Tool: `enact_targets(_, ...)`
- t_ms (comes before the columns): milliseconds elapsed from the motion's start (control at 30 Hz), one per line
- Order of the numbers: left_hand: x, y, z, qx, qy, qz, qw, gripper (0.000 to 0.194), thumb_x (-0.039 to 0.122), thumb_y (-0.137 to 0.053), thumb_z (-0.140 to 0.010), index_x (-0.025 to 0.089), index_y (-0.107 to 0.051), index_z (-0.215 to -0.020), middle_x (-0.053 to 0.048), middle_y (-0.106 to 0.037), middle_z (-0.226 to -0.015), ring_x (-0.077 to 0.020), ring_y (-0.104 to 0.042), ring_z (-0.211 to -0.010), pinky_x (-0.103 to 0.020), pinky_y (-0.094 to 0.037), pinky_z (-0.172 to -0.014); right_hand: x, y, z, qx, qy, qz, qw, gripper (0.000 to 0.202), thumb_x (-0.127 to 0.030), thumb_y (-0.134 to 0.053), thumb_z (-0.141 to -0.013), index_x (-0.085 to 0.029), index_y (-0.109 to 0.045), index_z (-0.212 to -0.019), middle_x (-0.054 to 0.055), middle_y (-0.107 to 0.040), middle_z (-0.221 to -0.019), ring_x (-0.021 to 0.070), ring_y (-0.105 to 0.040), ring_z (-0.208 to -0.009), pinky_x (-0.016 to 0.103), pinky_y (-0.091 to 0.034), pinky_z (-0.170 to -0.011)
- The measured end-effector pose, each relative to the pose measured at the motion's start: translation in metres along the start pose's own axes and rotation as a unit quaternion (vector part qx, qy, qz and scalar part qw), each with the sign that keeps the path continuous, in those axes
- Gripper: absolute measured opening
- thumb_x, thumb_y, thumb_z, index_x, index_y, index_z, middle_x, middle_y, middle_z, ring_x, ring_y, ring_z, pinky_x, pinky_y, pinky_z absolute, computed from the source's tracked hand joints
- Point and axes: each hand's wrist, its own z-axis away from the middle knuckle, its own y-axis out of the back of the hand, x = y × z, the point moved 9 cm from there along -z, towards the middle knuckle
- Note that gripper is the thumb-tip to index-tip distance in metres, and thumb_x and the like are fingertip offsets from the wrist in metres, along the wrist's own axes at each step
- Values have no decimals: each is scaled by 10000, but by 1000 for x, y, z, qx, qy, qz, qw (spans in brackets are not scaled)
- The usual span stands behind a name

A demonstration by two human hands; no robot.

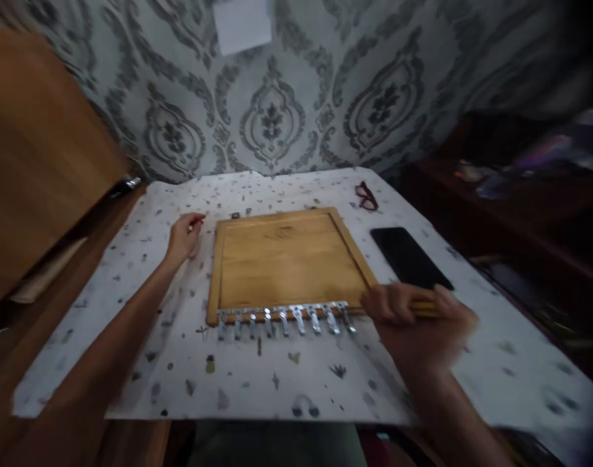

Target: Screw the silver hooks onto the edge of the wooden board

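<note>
Because it spreads beneath everything, the patterned tablecloth (248, 402) probably guards the table from scratches. Lying flat at its middle is the wooden board (287, 266), set square to the person, it seems, so both hands reach its sides. It looks smooth and honey-brown, with faint grain, a dull shine and a raised border on its visible sides. At its near right corner, the right hand (418, 331) is clamped around a wooden piece (423, 308); blur hides whether that joins the board. The left hand (182, 239) is just beyond the left edge, fingers bent, no object visible in it; whether its fingertips meet, I cannot tell. To the right lie a black phone (406, 256) and, farther off, red glasses (369, 196), likely put aside for space. Smallest are 9 metal clips (268, 321), lined evenly along the near edge, perhaps for easy reach.
</note>
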Motion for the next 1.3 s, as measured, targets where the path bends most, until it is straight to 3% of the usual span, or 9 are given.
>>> enact_targets(100, 62, -19, 31, -57, -91, 62, 992, 266, 234, -536, -980, 165, -747, -1126, -72, -727, -1142, -221, -670, -1095, -334, -548, -955, -4, -8, -1, -20, 22, 35, 999, 654, -651, -667, -793, -229, -333, -424, -51, -201, -390, 97, -186, -371, 308, -184, -404)
enact_targets(167, 123, -35, 70, -137, -248, 92, 955, 283, 301, -523, -1007, 166, -751, -1106, -77, -725, -1083, -229, -664, -1061, -372, -524, -992, -6, -7, -1, 5, 33, 34, 999, 655, -643, -617, -834, -234, -311, -425, -53, -197, -391, 95, -167, -373, 295, -176, -402)
enact_targets(233, 168, -55, 112, -224, -331, 95, 912, 321, 367, -491, -1058, 165, -727, -1138, -89, -718, -1114, -236, -646, -1092, -401, -506, -1012, -6, -8, 0, 19, 35, 34, 999, 650, -629, -616, -827, -235, -296, -421, -57, -189, -389, 93, -159, -370, 288, -173, -401)
enact_targets(300, 197, -77, 148, -281, -371, 35, 884, 397, 487, -517, -1061, 152, -697, -1173, -112, -696, -1156, -262, -610, -1118, -433, -499, -989, -5, -9, 1, 23, 30, 36, 999, 666, -647, -621, -814, -237, -285, -411, -58, -191, -386, 92, -167, -364, 289, -178, -401)
enact_targets(367, 213, -97, 172, -308, -386, -42, 868, 492, 605, -578, -1005, 145, -696, -1132, -123, -680, -1125, -297, -584, -1108, -468, -492, -957, -4, -10, 2, 26, 25, 41, 998, 702, -692, -605, -828, -241, -275, -403, -56, -191, -382, 94, -179, -363, 297, -189, -407)
enact_targets(467, 222, -115, 186, -319, -371, -124, 863, 586, 674, -674, -918, 124, -696, -1117, -137, -656, -1143, -328, -563, -1135, -499, -468, -977, -5, -9, 3, 26, 29, 52, 998, 739, -752, -567, -856, -245, -273, -406, -55, -199, -384, 96, -198, -378, 306, -198, -427)
enact_targets(633, 228, -124, 188, -323, -337, -193, 863, 643, 690, -695, -892, 97, -713, -1140, -160, -666, -1151, -357, -565, -1146, -519, -468, -978, -5, -10, 4, 14, 42, 45, 998, 705, -699, -574, -874, -242, -293, -416, -55, -230, -392, 89, -215, -386, 305, -180, -439)
enact_targets(1300, 236, -136, 190, -304, -321, -214, 871, 416, 541, -657, -964, 154, -730, -1096, -118, -706, -1093, -329, -582, -1116, -461, -443, -940, -6, -10, 5, 2, 51, 13, 999, 720, -699, -599, -897, -241, -298, -430, -57, -244, -417, 85, -208, -407, 308, -196, -456)
